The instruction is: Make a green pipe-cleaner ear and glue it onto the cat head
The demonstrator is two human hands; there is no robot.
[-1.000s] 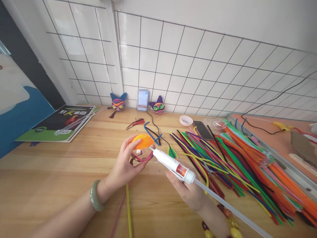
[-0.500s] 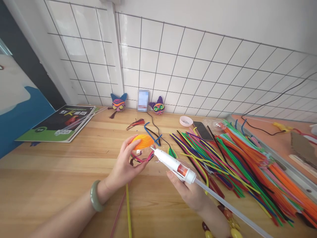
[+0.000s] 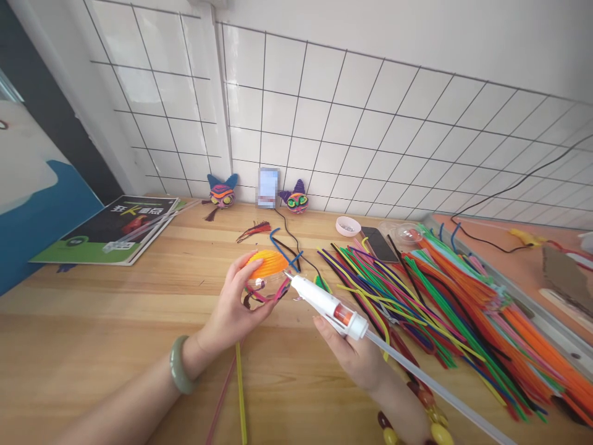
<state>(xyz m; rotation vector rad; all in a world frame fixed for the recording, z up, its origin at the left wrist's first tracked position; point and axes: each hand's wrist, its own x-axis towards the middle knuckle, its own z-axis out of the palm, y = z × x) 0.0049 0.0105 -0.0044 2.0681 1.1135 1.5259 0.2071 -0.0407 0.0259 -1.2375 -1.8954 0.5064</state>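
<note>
My left hand is closed around a rounded craft piece with orange ridged strands on top, a clear part and pink strands beneath. My right hand grips a white glue gun from below, a long clear glue stick trailing out of its back. The gun's nozzle is at the right edge of the craft piece; whether they touch cannot be told. Blue and black stems lie just behind the piece. Yellow and pink stems lie on the table between my forearms.
Many coloured pipe cleaners cover the right side, near a black phone and a pink dish. Two cat-faced crafts and a lit phone stand by the wall. A book lies left.
The glue gun and my right hand have shifted very slightly to the right. My left hand keeps its hold on the craft piece.
</note>
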